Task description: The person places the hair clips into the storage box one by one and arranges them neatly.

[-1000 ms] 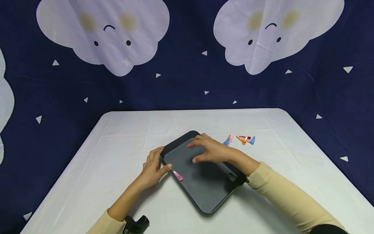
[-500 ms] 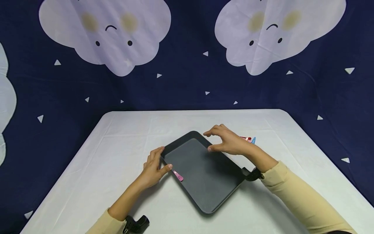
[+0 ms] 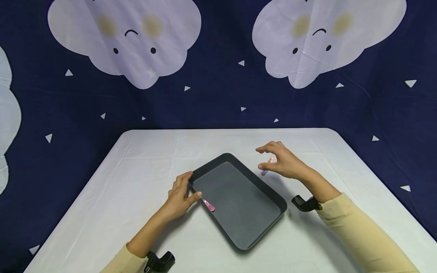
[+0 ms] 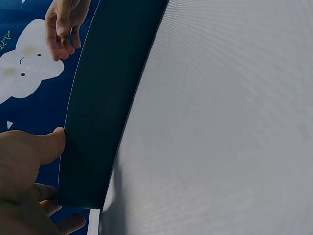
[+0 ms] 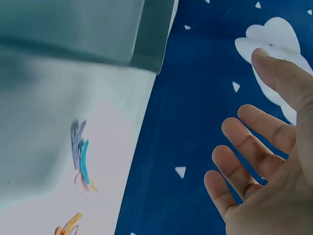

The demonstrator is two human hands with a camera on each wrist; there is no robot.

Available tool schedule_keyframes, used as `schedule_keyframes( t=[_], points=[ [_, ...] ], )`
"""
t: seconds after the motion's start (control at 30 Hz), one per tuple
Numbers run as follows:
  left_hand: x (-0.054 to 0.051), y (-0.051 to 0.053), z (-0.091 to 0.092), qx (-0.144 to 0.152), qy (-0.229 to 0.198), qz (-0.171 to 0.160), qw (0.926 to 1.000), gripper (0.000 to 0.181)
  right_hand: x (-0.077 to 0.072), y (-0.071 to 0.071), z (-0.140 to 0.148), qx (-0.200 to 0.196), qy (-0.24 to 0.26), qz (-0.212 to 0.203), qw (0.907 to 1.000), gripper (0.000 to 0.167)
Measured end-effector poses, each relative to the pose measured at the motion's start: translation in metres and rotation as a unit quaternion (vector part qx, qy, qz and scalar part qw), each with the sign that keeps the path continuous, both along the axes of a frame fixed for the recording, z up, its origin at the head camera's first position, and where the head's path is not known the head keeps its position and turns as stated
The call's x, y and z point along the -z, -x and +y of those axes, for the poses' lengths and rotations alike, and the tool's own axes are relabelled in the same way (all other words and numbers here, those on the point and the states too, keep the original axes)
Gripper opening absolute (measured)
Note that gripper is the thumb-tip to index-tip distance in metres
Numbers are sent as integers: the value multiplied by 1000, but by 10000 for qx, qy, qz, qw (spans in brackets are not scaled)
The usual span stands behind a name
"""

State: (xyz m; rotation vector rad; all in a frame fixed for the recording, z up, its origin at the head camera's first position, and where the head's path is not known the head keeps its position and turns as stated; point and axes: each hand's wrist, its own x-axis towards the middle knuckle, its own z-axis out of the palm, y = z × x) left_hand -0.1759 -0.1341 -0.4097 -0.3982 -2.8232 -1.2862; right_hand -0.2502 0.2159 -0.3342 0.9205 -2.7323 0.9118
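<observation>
My left hand (image 3: 178, 199) holds the left corner of a dark grey baking tray (image 3: 239, 212), thumb at the rim and fingers around the corner. In the left wrist view, the tray's outer wall (image 4: 105, 107) stands beside the thumb. A pink snap hair clip (image 3: 208, 205) sits on the tray's left rim near that thumb. Beyond the tray's right side, my right hand (image 3: 285, 161) hovers with thumb and fingers apart, holding nothing. Partly hidden under it lie hair clips (image 3: 264, 172). In the right wrist view these show as a purple clip (image 5: 77, 142) and a blue clip (image 5: 84, 161).
An orange clip (image 5: 72, 223) belongs to another small group at the right wrist view's lower edge. Everything rests on a white-covered table (image 3: 153, 151) with rounded far corners. A dark blue cloth (image 3: 218, 102) printed with clouds hangs behind it.
My right hand has moved from over the tray to the right, above the hair clips, hiding most of them. The left hand, the tray and the pink clip have stayed put.
</observation>
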Motion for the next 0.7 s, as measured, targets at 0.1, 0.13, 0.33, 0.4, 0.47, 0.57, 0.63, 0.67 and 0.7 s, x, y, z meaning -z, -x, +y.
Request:
schedule_keyframes(
  t=[0.1,0.13,0.33,0.4,0.47,0.57,0.63,0.67,0.7],
  points=[
    [0,0,0,-10,-9,1,10000,75,1,0,7,232,25,-76,9997,52],
    [0,1,0,-8,-7,5,10000,75,2,0,10,312,25,-88,9995,52],
    [1,0,0,9,-8,60,10000,74,4,1,23,799,67,-40,9968,53],
    [0,0,1,6,-16,56,10000,74,5,2,28,978,47,-20,9952,53],
    [0,0,1,4,-12,53,10000,74,7,3,33,1146,24,-1,9934,52],
    [0,0,1,-2,-11,49,10000,74,10,5,40,1289,2,19,9917,51],
    [1,0,1,-7,-5,48,10000,74,13,6,46,1355,22,50,9908,52],
    [1,0,1,-9,-1,45,10000,74,14,7,48,1378,42,53,9904,52],
    [1,0,1,-12,0,43,10000,74,16,8,51,1423,57,50,9898,52]
  ],
)
